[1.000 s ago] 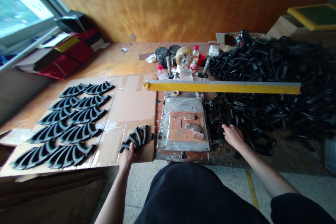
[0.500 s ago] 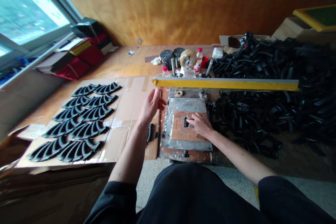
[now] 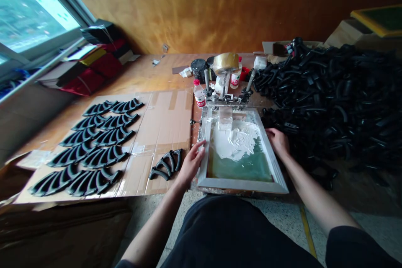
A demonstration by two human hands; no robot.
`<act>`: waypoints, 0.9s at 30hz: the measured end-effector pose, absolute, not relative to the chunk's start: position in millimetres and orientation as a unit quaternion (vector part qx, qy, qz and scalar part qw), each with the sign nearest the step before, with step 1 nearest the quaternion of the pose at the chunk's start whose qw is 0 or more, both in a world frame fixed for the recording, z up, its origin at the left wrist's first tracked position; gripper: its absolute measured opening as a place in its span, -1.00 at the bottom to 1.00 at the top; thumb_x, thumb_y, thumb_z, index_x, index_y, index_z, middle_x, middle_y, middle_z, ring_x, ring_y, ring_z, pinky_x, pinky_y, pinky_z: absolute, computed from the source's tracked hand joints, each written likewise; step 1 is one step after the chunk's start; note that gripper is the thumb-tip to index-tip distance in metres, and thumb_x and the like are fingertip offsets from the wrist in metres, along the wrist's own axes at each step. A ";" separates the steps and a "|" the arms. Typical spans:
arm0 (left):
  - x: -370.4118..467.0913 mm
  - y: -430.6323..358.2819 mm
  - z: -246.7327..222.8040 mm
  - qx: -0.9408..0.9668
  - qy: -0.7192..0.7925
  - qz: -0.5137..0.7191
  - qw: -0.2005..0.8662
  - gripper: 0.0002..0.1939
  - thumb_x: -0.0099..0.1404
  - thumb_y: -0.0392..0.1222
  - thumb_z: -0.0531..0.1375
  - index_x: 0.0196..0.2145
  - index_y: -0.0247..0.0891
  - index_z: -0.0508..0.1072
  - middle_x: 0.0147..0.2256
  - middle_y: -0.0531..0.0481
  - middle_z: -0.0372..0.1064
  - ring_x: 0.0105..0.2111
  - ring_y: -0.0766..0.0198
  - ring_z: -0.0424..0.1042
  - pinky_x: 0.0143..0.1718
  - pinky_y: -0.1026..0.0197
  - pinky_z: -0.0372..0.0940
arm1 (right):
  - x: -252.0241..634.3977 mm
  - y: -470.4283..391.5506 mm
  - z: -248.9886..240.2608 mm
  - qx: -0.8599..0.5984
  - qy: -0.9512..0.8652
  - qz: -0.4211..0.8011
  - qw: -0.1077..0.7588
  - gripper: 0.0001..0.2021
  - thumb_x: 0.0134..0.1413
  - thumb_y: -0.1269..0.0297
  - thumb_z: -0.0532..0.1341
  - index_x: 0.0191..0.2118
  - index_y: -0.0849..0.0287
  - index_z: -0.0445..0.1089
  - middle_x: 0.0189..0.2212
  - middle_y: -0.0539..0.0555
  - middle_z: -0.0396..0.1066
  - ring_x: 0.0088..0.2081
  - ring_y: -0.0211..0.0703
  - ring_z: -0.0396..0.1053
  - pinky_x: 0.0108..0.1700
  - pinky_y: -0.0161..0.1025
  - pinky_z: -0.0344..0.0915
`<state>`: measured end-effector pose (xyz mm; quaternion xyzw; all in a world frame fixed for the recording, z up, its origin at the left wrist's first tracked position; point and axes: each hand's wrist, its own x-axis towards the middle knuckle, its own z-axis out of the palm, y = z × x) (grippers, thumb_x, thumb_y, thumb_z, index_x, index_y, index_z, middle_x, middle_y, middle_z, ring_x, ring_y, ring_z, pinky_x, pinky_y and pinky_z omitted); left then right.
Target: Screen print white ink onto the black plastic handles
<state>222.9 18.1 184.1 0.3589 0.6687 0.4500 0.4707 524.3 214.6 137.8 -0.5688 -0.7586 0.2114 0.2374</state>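
Note:
A screen-printing frame (image 3: pixel 243 185) with a pale metal border lies lowered over the base plate. Thick white ink (image 3: pixel 234 138) spreads across the upper part of its green mesh (image 3: pixel 238 169), and a pale squeegee-like block (image 3: pixel 225 119) stands at the far end. My left hand (image 3: pixel 192 162) is at the frame's left side, fingers stretched out and empty. At the right side, my right hand (image 3: pixel 278 141) is beside the border, fingers loosely extended with nothing visible in them; whether it touches the frame is unclear. The plate and the black part on it are hidden.
Several curved black parts (image 3: pixel 166 164) lie on the cardboard (image 3: pixel 169 121) at left, with rows of more (image 3: pixel 103 157) beyond. A big heap of black parts (image 3: pixel 326 92) fills the right. Behind the frame stand a metal clamp (image 3: pixel 226 99), tape roll (image 3: pixel 225 63) and bottle (image 3: pixel 199 92).
The raised frame has swung down flat over the plate. My right hand has left the black part and moved right; my left hand has come down toward me along the left side.

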 end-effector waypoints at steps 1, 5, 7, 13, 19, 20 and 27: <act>224.1 15.7 168.8 0.357 0.678 0.434 0.474 -0.34 0.27 0.18 0.12 0.24 -0.16 0.24 -0.39 0.04 0.39 -0.47 0.33 0.31 -0.45 0.33 0.19 | 522.1 222.7 144.9 -0.574 -0.757 0.180 0.255 -0.65 0.20 0.28 0.02 -0.01 0.21 0.44 -0.08 0.25 0.45 -0.02 0.12 0.36 0.05 0.12 0.26; 226.5 20.1 125.8 0.376 0.735 0.364 0.432 -0.35 0.29 0.09 0.10 0.29 -0.09 0.15 -0.46 0.11 0.33 -0.48 0.35 0.30 -0.44 0.33 0.15 | 457.5 233.6 176.1 -0.456 -0.838 0.072 0.292 -0.41 0.06 0.20 0.27 0.21 0.23 0.23 0.25 0.28 0.12 0.18 0.19 0.15 0.17 0.09 0.15; 225.7 23.8 117.5 0.384 0.751 0.337 0.419 -0.37 0.30 0.09 0.09 0.27 -0.08 0.17 -0.46 0.10 0.35 -0.47 0.34 0.31 -0.43 0.32 0.14 | 415.8 229.9 187.4 -0.404 -0.882 0.067 0.235 -0.39 0.01 0.21 0.33 0.19 0.21 0.23 0.19 0.28 0.19 0.14 0.18 0.17 0.12 0.08 0.18; 222.8 24.3 111.7 0.383 0.752 0.327 0.425 -0.39 0.29 0.12 0.07 0.24 -0.09 0.21 -0.43 0.09 0.38 -0.44 0.31 0.35 -0.41 0.31 0.16 | 394.5 193.4 182.7 -0.308 -0.942 0.117 0.057 -0.90 0.09 0.32 0.26 -0.24 0.16 0.42 -0.31 0.10 0.45 -0.23 -0.06 0.37 -0.22 -0.22 0.22; 222.2 23.5 106.5 0.378 0.746 0.335 0.435 -0.40 0.29 0.14 0.08 0.23 -0.11 0.24 -0.42 0.07 0.41 -0.48 0.32 0.33 -0.44 0.31 0.17 | 439.0 166.9 185.7 -0.111 -0.982 0.147 0.031 -0.79 -0.03 0.57 0.15 -0.36 0.13 0.43 -0.39 0.00 0.44 -0.31 -0.18 0.34 -0.33 -0.30 0.13; 222.0 23.5 106.5 0.376 0.744 0.338 0.436 -0.40 0.28 0.14 0.08 0.22 -0.11 0.24 -0.42 0.07 0.42 -0.49 0.32 0.33 -0.45 0.31 0.16 | 438.2 167.7 186.5 -0.118 -0.980 0.155 0.033 -0.81 -0.04 0.56 0.16 -0.38 0.11 0.43 -0.41 -0.02 0.44 -0.32 -0.19 0.34 -0.35 -0.31 0.11; 223.2 23.7 115.0 0.359 0.733 0.364 0.448 -0.37 0.25 0.11 0.14 0.21 -0.17 0.26 -0.46 0.08 0.39 -0.54 0.36 0.30 -0.50 0.34 0.17 | 435.5 153.0 163.6 -0.164 -0.969 0.121 0.137 -0.70 0.02 0.58 0.16 -0.16 0.14 0.47 -0.25 0.08 0.49 -0.22 -0.14 0.38 -0.23 -0.27 0.23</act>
